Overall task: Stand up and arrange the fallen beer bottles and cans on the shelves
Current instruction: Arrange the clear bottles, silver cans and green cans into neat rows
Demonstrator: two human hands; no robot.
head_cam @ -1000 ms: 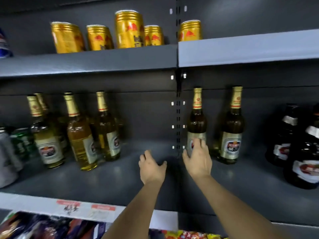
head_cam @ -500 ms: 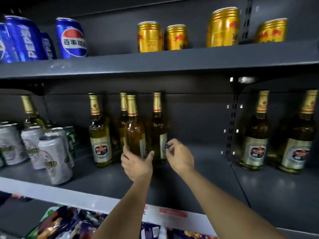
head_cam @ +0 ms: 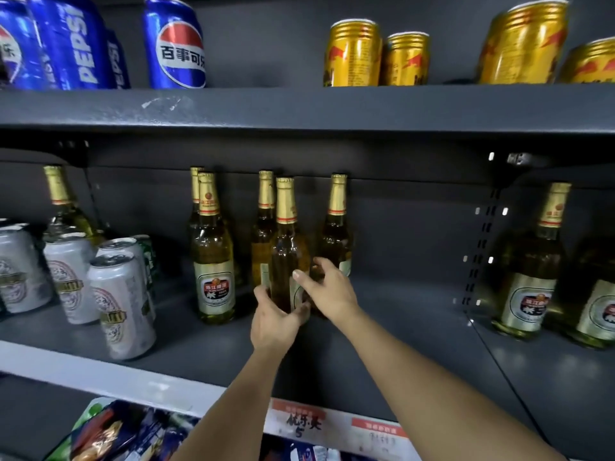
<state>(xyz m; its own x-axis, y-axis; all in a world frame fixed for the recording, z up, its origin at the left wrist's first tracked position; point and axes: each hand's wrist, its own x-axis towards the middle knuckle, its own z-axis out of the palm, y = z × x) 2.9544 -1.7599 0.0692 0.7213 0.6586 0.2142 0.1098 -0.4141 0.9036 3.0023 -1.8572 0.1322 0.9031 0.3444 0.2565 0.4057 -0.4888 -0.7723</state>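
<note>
1. Head view: a beer bottle (head_cam: 289,251) is held upright on the middle shelf (head_cam: 399,314), its label turned away. The left hand (head_cam: 273,322) is cupped round its base, and the right hand (head_cam: 327,292) is curled against its lower side with the thumb across the glass. Both grips are thus closed on the one bottle.
2. Risk, as judged: the held bottle is packed tight among its neighbours, so a quick turn or shove could knock the bottle behind (head_cam: 336,241) or the one to the left (head_cam: 264,237) off balance. Glass could be toppled along the row, or slid toward the shelf edge.
3. Count, middle shelf: nine gold-necked bottles are seen in part or whole. Six stand left of the upright post, the labelled bottle (head_cam: 213,257) among them, and two at the right, with a third cut by the frame.
4. Four silver cans (head_cam: 121,304) are counted, with a green can (head_cam: 148,257) behind them.
5. Upper shelf: four blue cans (head_cam: 176,44) and four gold cans (head_cam: 352,53) are visible. All are upright.
</note>
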